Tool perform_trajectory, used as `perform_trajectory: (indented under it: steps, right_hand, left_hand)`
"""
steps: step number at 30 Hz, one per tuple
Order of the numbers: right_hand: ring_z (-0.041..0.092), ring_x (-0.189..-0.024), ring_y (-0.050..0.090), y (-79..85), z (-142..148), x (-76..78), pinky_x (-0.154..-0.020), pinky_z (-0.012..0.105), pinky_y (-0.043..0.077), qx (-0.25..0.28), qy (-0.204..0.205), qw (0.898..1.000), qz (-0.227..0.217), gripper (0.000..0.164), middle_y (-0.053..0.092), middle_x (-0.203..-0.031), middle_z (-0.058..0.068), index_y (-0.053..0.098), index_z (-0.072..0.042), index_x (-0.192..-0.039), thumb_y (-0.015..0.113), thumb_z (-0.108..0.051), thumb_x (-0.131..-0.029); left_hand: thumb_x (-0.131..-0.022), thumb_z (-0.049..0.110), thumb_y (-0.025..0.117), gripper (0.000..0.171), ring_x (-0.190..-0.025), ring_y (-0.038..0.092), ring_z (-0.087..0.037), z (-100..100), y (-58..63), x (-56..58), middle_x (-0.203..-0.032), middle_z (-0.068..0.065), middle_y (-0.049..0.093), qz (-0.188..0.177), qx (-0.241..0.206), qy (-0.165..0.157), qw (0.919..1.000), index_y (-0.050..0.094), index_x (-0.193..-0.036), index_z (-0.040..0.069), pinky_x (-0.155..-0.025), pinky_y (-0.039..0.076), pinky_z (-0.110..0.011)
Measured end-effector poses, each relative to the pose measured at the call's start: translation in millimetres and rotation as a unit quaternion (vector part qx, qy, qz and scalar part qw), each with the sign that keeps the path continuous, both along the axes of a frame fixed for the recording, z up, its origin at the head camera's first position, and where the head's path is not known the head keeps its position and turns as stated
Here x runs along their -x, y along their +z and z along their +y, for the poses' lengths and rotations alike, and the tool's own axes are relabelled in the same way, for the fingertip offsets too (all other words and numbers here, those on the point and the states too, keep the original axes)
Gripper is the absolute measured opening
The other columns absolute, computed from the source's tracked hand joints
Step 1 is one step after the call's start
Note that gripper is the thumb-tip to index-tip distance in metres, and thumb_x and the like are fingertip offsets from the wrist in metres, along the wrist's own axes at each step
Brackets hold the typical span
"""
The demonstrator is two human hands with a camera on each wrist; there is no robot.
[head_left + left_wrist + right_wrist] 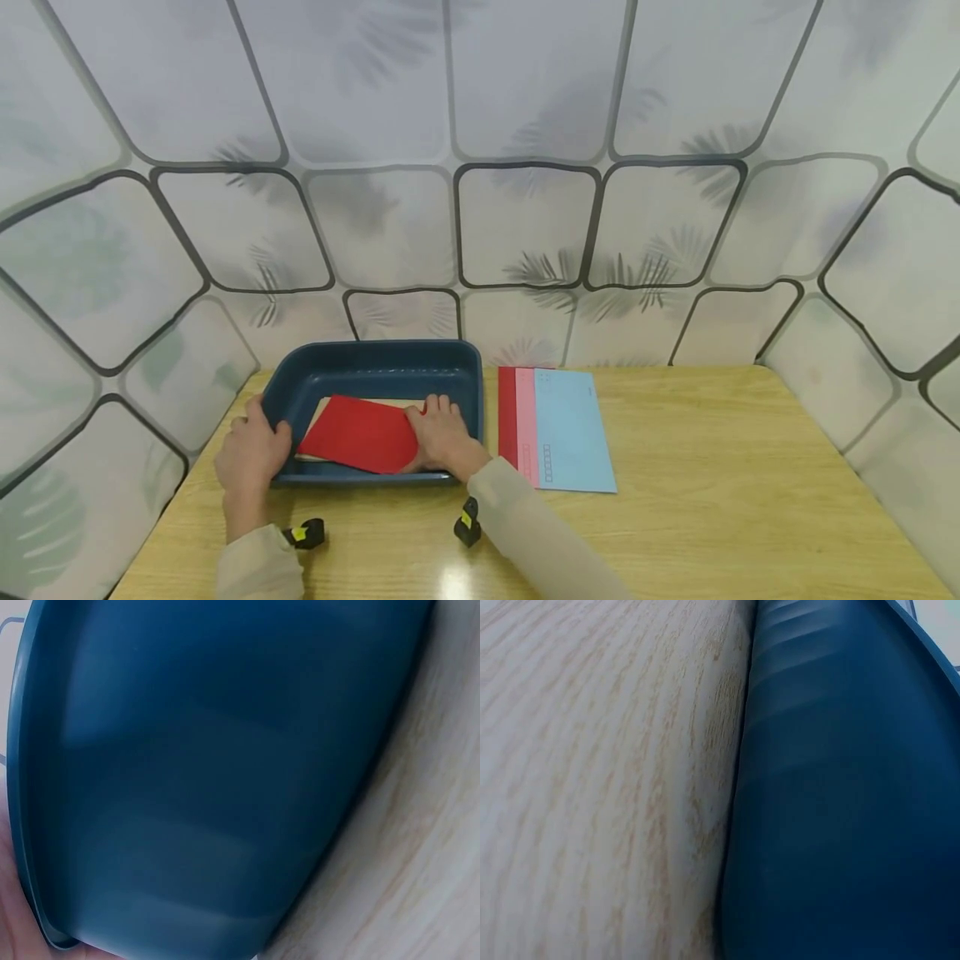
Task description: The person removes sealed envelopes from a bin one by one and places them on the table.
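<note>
A dark blue plastic tray point(382, 358) sits at the left of the table. My left hand point(250, 450) grips its left rim; in the left wrist view, skin shows at the lower left around the rim, beside the tray's outer wall point(210, 787). Inside the tray, a red envelope point(360, 435) lies tilted over a cream envelope point(318, 412) that peeks out along its edges. My right hand point(444, 433) reaches over the front rim and holds the red envelope by its right end. Only the tray wall point(840, 787) and tabletop fill the right wrist view.
Right of the tray, a light blue envelope point(573, 433) overlaps a pink one point(526, 417) and a red one point(507, 417) on the wooden table point(712, 492). A patterned cloth wall point(525, 225) encloses the table at the back and sides.
</note>
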State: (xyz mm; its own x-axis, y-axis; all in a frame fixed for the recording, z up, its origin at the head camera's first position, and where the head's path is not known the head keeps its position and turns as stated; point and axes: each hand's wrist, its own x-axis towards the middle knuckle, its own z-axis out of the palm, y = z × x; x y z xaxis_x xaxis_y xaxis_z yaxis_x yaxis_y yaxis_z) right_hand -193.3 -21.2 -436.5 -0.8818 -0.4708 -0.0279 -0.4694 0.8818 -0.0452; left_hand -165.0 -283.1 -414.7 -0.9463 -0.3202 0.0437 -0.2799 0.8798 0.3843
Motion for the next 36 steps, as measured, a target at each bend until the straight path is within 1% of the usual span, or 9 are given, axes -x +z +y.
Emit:
perform_trajectory:
  steps: [3,6,11,14,20,24,29,32,36]
  right_hand:
    - [0.019,-0.096,0.036,0.8,0,-0.5,-0.080,0.034,0.037,0.018,-0.004,1.000,-0.009,0.091,0.044,-0.105,0.005,0.045,-0.021,-0.127,0.066,-0.073,-0.055]
    - [0.020,-0.097,0.037,1.6,0,-0.4,-0.082,0.034,0.038,0.041,-0.018,0.999,-0.016,0.087,0.045,-0.105,0.006,0.044,-0.019,-0.127,0.063,-0.071,-0.061]
    - [0.025,-0.101,0.040,2.1,1,2.7,-0.087,0.039,0.042,0.109,-0.049,0.993,-0.022,0.055,0.048,-0.113,0.012,0.046,-0.010,-0.123,0.059,-0.047,-0.083]
    - [0.025,-0.098,0.042,3.3,2,4.7,-0.085,0.040,0.044,0.164,-0.057,0.984,-0.030,0.039,0.050,-0.111,0.011,0.050,-0.009,-0.119,0.055,-0.034,-0.089]
    - [0.020,-0.085,0.051,9.2,6,7.4,-0.069,0.037,0.050,0.272,-0.063,0.960,-0.012,0.022,0.059,-0.095,0.007,0.063,-0.009,-0.103,0.055,-0.023,-0.088]
    - [0.015,-0.076,0.051,9.6,6,9.7,-0.062,0.032,0.048,0.274,-0.061,0.960,0.007,0.017,0.061,-0.085,0.002,0.066,-0.012,-0.094,0.058,-0.025,-0.086]
    - [0.009,-0.058,0.049,10.0,4,11.9,-0.051,0.026,0.043,0.263,-0.044,0.964,-0.014,0.019,0.061,-0.071,-0.005,0.066,-0.015,-0.093,0.062,-0.031,-0.084]
    - [0.008,-0.054,0.050,13.1,3,12.0,-0.050,0.024,0.043,0.265,-0.022,0.964,-0.032,0.019,0.062,-0.070,-0.005,0.066,-0.015,-0.097,0.063,-0.029,-0.084]
    - [0.007,-0.057,0.051,20.8,2,10.5,-0.054,0.023,0.045,0.266,0.006,0.963,-0.049,0.020,0.064,-0.076,-0.004,0.065,-0.015,-0.103,0.061,-0.026,-0.086]
  left_hand:
    - [-0.089,0.026,0.041,0.063,-0.093,0.047,-0.054,0,0.6,0.0,-0.113,-0.040,0.041,-0.003,-0.001,0.001,1.0000,0.017,-0.140,-0.003,-0.068,0.042,-0.065]
    - [-0.089,0.026,0.041,0.063,-0.093,0.046,-0.054,0,0.9,-0.5,-0.113,-0.040,0.041,-0.006,-0.002,0.002,1.0000,0.016,-0.140,-0.003,-0.068,0.042,-0.065]
    - [-0.089,0.026,0.041,0.064,-0.094,0.046,-0.054,0,1.6,-0.3,-0.115,-0.040,0.041,-0.008,-0.004,0.002,1.0000,0.016,-0.140,-0.003,-0.069,0.042,-0.065]
    - [-0.089,0.026,0.041,0.064,-0.095,0.046,-0.054,0,1.5,-0.2,-0.115,-0.040,0.041,-0.006,-0.005,0.001,1.0000,0.016,-0.140,-0.003,-0.070,0.042,-0.065]
    - [-0.089,0.026,0.040,0.064,-0.095,0.046,-0.054,1,1.1,-0.2,-0.115,-0.040,0.041,-0.008,-0.003,-0.003,1.0000,0.016,-0.140,-0.004,-0.070,0.042,-0.065]
    - [-0.089,0.027,0.041,0.064,-0.095,0.046,-0.054,0,1.5,-0.8,-0.115,-0.041,0.041,-0.010,-0.003,-0.001,0.9999,0.016,-0.140,-0.003,-0.070,0.041,-0.065]
    - [-0.090,0.027,0.041,0.064,-0.094,0.046,-0.054,0,-0.2,-0.4,-0.115,-0.041,0.041,-0.008,-0.003,0.000,1.0000,0.016,-0.140,-0.003,-0.068,0.041,-0.065]
    - [-0.089,0.027,0.041,0.063,-0.094,0.047,-0.053,1,-0.5,-0.1,-0.114,-0.040,0.042,-0.005,-0.005,0.001,1.0000,0.017,-0.140,-0.002,-0.068,0.042,-0.065]
    - [-0.089,0.027,0.041,0.063,-0.094,0.047,-0.053,0,-0.7,0.9,-0.114,-0.040,0.042,0.000,-0.007,0.004,1.0000,0.018,-0.140,-0.002,-0.068,0.042,-0.065]
